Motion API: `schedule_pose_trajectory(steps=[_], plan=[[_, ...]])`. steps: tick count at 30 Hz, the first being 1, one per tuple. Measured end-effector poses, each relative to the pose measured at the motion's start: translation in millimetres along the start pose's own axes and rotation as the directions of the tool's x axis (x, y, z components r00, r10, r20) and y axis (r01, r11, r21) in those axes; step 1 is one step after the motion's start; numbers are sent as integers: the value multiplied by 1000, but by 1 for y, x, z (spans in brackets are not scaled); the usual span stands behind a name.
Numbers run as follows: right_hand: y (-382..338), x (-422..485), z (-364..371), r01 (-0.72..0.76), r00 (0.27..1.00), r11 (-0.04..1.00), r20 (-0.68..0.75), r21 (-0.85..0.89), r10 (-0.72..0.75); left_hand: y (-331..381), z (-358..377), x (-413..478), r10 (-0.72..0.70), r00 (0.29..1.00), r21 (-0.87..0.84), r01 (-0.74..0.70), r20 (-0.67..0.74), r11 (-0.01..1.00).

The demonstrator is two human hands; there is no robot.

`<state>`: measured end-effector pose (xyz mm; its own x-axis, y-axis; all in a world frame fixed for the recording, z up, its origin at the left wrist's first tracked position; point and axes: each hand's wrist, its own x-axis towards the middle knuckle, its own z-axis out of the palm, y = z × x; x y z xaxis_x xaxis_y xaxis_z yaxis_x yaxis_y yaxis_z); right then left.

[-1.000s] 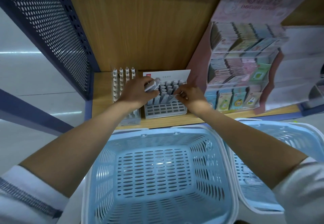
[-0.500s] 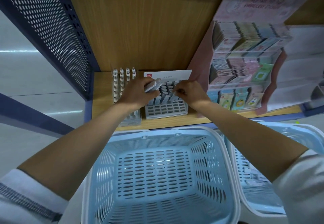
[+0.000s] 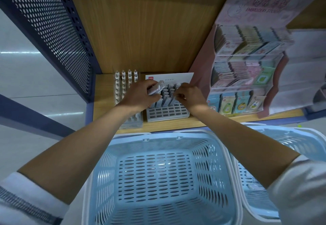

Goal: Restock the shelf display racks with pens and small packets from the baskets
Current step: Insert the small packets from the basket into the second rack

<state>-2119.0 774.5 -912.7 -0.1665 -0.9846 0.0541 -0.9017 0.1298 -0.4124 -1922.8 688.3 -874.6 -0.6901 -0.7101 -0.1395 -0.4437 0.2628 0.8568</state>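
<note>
A grey slotted pen rack (image 3: 167, 113) stands on the wooden shelf, its back rows filled with grey-blue pens (image 3: 165, 96) and its front slots bare. My left hand (image 3: 139, 96) grips a small bundle of pens (image 3: 156, 88) over the rack's left side. My right hand (image 3: 187, 95) pinches one pen among the standing ones at the rack's right side. A light blue basket (image 3: 158, 175) sits below the shelf between my forearms and looks empty.
A second rack of white pens (image 3: 123, 85) stands left of the grey one. A pink stepped display of small packets (image 3: 247, 76) fills the right of the shelf. A second blue basket (image 3: 299, 142) sits at the right. A dark perforated panel (image 3: 53, 27) bounds the left.
My right hand has moved back along the rack toward the rear rows and slightly left. My left hand stays in place with its pens.
</note>
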Motion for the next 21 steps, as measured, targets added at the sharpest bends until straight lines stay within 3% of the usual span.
schedule_pose_trajectory(steps=[2, 10, 16, 21], plan=[[0, 0, 2, -90, 994, 995, -55, 36, 92, -1, -1, 0, 7, 1000, 19, -8, 17, 1000], [6, -4, 9, -136, 989, 991, -55, -9, 135, -4, 0, -1, 16, 1000, -33, -16, 22, 999], [3, 2, 11, -44, 999, 999, 2, 27, 44, -4, 3, 1, 1, 1000, -49, 0, 15, 999], [10, 7, 11, -88, 996, 994, 28, 60, 87, -5, 3, 1, -4, 1000, -58, 5, 11, 998]])
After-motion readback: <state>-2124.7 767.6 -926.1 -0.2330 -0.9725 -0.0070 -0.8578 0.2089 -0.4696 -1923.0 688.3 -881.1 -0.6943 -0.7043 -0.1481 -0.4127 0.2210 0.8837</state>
